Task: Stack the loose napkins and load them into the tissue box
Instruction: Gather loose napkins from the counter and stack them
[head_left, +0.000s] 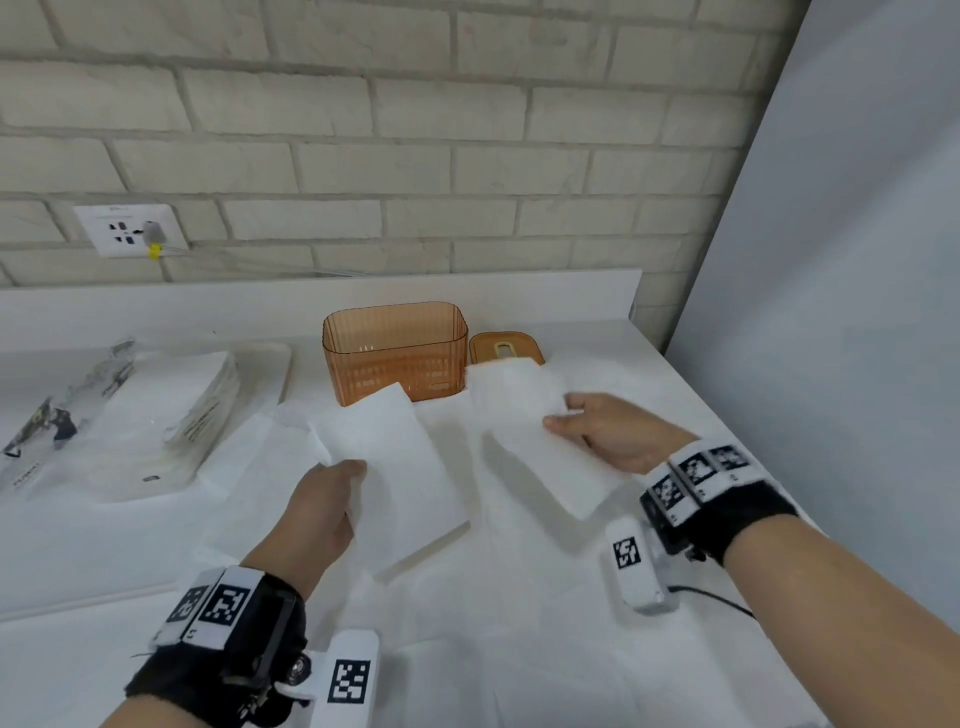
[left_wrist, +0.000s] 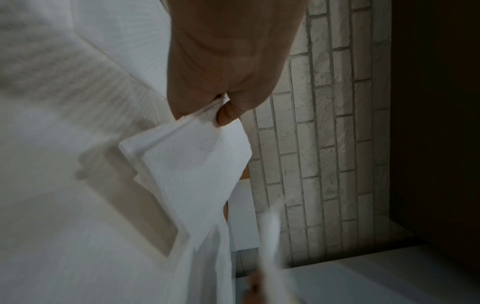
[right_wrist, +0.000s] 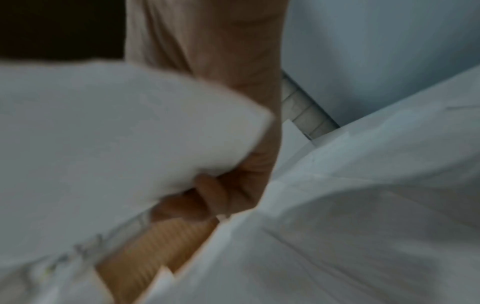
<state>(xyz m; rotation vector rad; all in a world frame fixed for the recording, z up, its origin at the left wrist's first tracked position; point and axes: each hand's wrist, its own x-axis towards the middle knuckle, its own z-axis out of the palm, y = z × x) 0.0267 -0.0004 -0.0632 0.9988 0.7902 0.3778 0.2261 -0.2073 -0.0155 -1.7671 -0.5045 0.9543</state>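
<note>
An orange ribbed tissue box (head_left: 395, 353) stands open at the back of the table, its lid (head_left: 506, 347) lying flat to its right. My left hand (head_left: 332, 499) pinches the near edge of a white napkin stack (head_left: 395, 478), thumb underneath in the left wrist view (left_wrist: 226, 115). The stack (left_wrist: 192, 174) is tilted, its far end lifted. My right hand (head_left: 608, 428) pinches another folded white napkin (head_left: 524, 431) held above the table, right of the stack. In the right wrist view the napkin (right_wrist: 116, 133) is blurred, with the orange box (right_wrist: 155, 246) beyond it.
A white cloth (head_left: 519, 623) covers the table. An opened pack of napkins (head_left: 156, 415) lies on a tray at the left. A wall socket (head_left: 130, 228) sits on the brick wall. A pale panel (head_left: 857, 260) rises at the table's right edge.
</note>
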